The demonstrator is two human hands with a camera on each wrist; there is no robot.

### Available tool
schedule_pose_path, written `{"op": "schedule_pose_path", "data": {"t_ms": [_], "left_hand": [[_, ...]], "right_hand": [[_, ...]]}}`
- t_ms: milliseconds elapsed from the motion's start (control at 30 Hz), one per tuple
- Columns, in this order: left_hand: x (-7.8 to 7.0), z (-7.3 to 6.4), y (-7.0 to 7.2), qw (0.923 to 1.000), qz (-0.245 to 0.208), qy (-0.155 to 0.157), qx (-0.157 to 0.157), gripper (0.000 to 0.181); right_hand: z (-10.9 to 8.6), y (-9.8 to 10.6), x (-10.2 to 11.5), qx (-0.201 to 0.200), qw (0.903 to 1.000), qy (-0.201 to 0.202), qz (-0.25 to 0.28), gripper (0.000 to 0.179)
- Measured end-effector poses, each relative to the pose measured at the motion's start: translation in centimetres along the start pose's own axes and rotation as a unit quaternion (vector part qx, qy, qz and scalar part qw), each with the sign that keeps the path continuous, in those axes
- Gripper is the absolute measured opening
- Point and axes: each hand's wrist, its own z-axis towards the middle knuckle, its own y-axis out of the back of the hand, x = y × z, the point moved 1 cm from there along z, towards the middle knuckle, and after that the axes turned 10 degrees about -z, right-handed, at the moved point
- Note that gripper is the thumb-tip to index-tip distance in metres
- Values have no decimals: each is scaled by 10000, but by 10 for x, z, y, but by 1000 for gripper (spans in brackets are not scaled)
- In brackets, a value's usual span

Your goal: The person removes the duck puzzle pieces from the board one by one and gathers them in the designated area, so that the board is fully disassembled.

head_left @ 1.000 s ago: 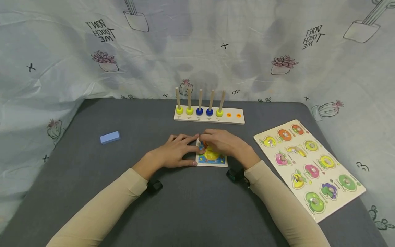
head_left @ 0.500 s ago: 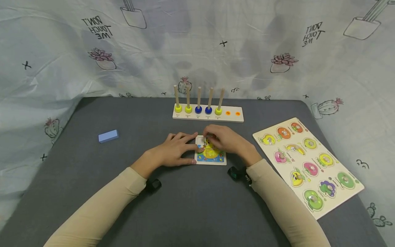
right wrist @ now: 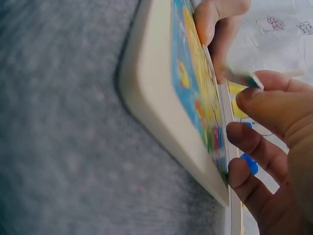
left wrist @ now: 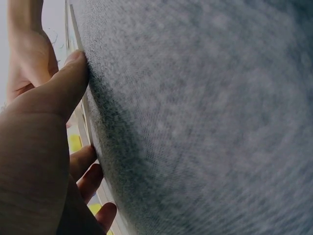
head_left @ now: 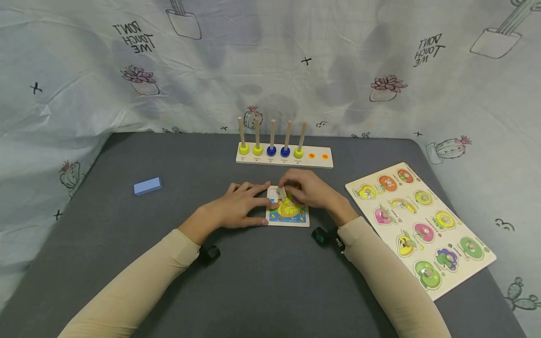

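Observation:
A small square picture puzzle (head_left: 272,191) lies in the middle of the grey table, with a yellow figure on blue. Its upper left corner shows bare white backing. My left hand (head_left: 236,206) rests at the puzzle's left edge, fingers spread; one fingertip lies over the picture. Thumb and forefinger of my right hand (head_left: 308,188) pinch a small puzzle piece (right wrist: 248,81), held tilted just above the upper part of the puzzle. In the right wrist view the piece appears edge-on and blurred. Right fingers hide the puzzle's upper right corner.
Behind the puzzle stands a pale peg board (head_left: 317,163) with upright wooden sticks and yellow and blue rings. A fruit knob puzzle (head_left: 393,220) lies slanted at the right. A blue block (head_left: 147,186) sits at the left. A patterned cloth (head_left: 270,61) hangs behind the table.
The right hand has lifted the piece out of the upper left corner, baring the white backing, and turned it. It moved slightly back; the left hand stayed on the puzzle.

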Motion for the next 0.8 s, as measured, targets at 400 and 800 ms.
{"op": "schedule_pose_path", "data": {"t_ms": [400, 800], "left_hand": [[0, 1, 0, 9999, 33, -101, -70, 54], [-1, -1, 0, 10000, 26, -46, -41, 55]], "right_hand": [[-5, 4, -3, -6, 9981, -283, 548, 11], [-10, 16, 0, -59, 9901, -517, 1303, 12]]}}
